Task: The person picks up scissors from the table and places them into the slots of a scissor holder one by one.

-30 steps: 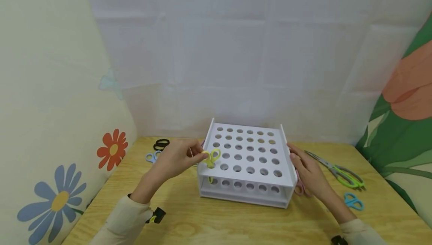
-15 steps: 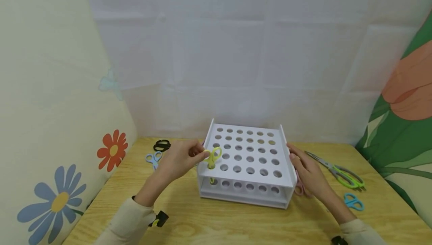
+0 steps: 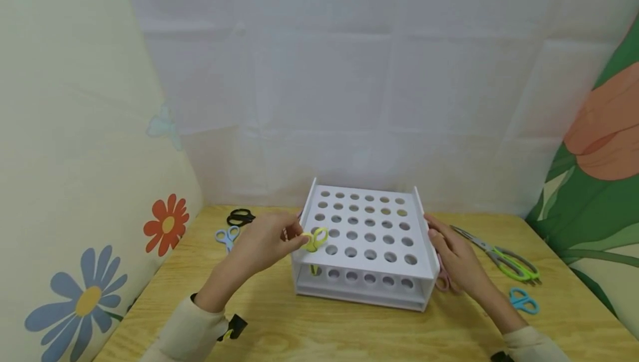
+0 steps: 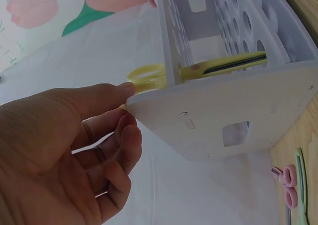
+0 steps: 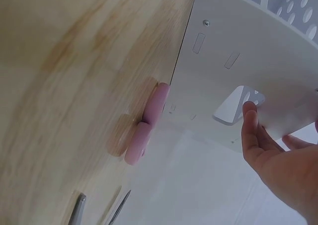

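My left hand pinches one handle loop of the yellow scissors between thumb and fingertips. Their blades point down through the front-left hole of the white rack. In the left wrist view the yellow blade passes the top plate and its tip reaches a hole of the plate below, while the handles stay above. On the rack's other side, my right hand rests against the right side panel with extended fingers, one fingertip at the edge of the panel's cutout.
Black scissors and light blue scissors lie left of the rack. To the right are large grey-green scissors, blue scissors and pink-handled scissors, partly hidden. Green scissors show beside the rack in the left wrist view.
The left hand has lowered the yellow scissors deeper into the hole, so their handles sit closer to the top plate. The right hand stays on the side panel.
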`<state>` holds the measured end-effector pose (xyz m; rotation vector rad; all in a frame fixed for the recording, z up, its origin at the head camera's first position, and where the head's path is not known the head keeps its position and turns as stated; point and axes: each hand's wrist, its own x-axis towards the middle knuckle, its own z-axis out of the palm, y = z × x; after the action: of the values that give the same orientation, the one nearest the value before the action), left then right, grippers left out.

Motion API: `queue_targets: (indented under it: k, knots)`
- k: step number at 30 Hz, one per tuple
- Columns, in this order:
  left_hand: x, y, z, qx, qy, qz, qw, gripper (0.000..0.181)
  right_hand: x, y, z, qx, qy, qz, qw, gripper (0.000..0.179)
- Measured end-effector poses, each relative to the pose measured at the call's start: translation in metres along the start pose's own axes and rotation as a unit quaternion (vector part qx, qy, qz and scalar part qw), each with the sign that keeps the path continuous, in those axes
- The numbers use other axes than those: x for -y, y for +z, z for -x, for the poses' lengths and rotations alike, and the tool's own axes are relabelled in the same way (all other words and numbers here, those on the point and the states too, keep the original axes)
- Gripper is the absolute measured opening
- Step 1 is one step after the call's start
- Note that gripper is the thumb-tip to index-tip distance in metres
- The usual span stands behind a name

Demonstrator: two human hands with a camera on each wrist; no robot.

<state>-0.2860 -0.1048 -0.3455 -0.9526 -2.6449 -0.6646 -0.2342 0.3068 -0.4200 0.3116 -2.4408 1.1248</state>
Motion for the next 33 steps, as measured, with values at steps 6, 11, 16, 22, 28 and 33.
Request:
queue_targets:
  k: [6,11,16,22,28,33]
  knots:
    - [0.002,-0.003,0.000,0.024,0.008,-0.025,0.9994,0.015,0.001,0.000,0.001,-0.001,0.002,0.000,1.0000,0.046]
    - [0.004,-0.003,0.001,0.034,0.003,-0.011,0.9994,0.017,0.002,0.001,0.003,0.001,0.005,-0.002,1.0000,0.046]
    - [0.007,-0.005,0.000,0.010,0.014,-0.009,0.9998,0.022,0.003,0.001,0.002,-0.005,0.000,0.000,1.0000,0.046]
    - [0.016,-0.011,0.000,-0.045,-0.002,-0.012,0.9989,0.022,0.004,0.001,0.001,-0.003,-0.006,-0.001,1.0000,0.047]
    - [0.032,-0.014,-0.001,-0.079,-0.030,-0.038,0.9957,0.026,0.005,0.001,0.002,0.001,-0.004,-0.001,1.0000,0.047]
    - [0.058,-0.014,-0.002,-0.099,-0.055,-0.040,0.9927,0.033,0.005,0.001,0.002,0.000,0.002,0.003,1.0000,0.047]
